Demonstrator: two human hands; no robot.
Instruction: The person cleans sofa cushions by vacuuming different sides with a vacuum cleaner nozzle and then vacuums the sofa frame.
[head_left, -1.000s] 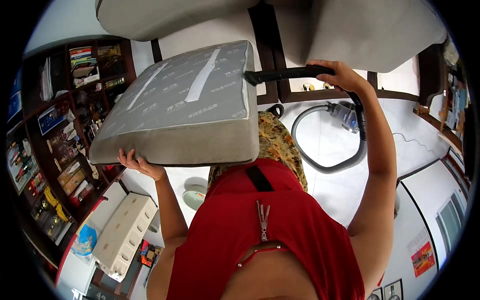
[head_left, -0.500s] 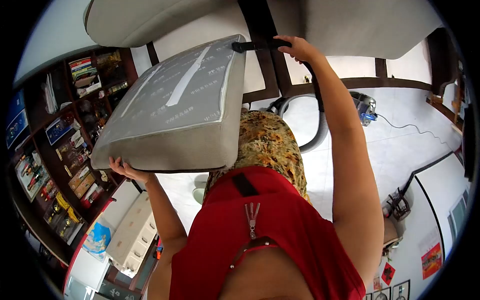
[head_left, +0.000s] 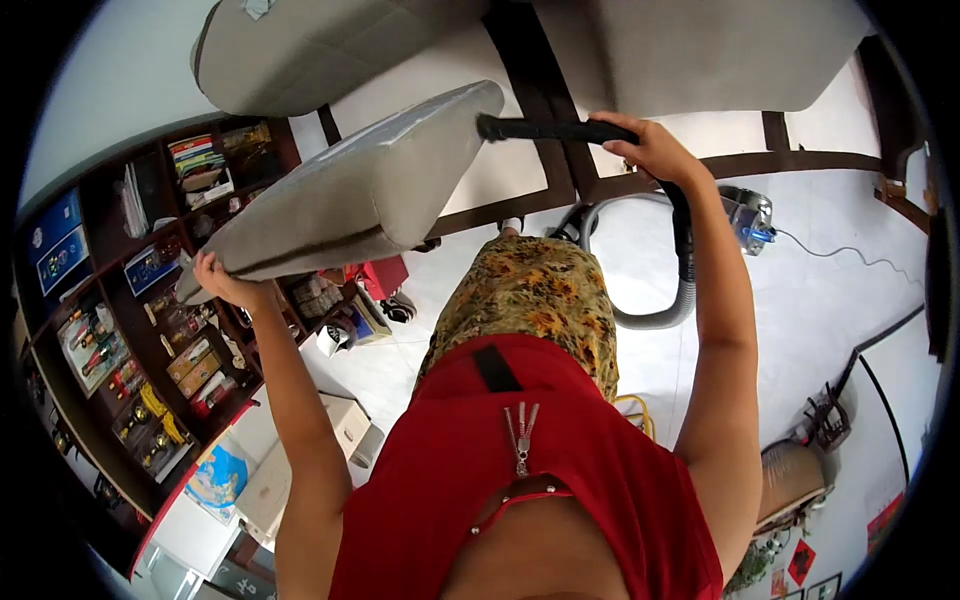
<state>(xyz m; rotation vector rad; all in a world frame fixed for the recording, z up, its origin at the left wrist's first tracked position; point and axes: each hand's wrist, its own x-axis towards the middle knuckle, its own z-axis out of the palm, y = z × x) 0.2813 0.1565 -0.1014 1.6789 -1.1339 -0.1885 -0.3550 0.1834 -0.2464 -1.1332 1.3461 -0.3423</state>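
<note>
My left hand (head_left: 228,283) grips the lower left corner of a large grey cushion (head_left: 330,205), which is tilted so that its side faces me and its printed underside shows only as a thin strip. My right hand (head_left: 655,150) is closed around the black handle of a vacuum wand (head_left: 560,130). The brush end of the wand is beside the cushion's upper right side; whether it touches is hard to tell. A grey hose (head_left: 660,318) curves from the handle down to the floor, towards the vacuum cleaner (head_left: 748,220).
Ahead stands a dark wooden sofa frame (head_left: 560,180) with more grey cushions (head_left: 720,50). On the left is a dark shelf unit (head_left: 150,230) full of small items. A power cord (head_left: 850,255) lies on the white floor at the right. A red bag (head_left: 385,275) is beyond the cushion.
The cushion has tipped, hiding most of its printed face and showing more of its side. My left hand has risen with its corner. My right hand has moved slightly right and down since the middle frame.
</note>
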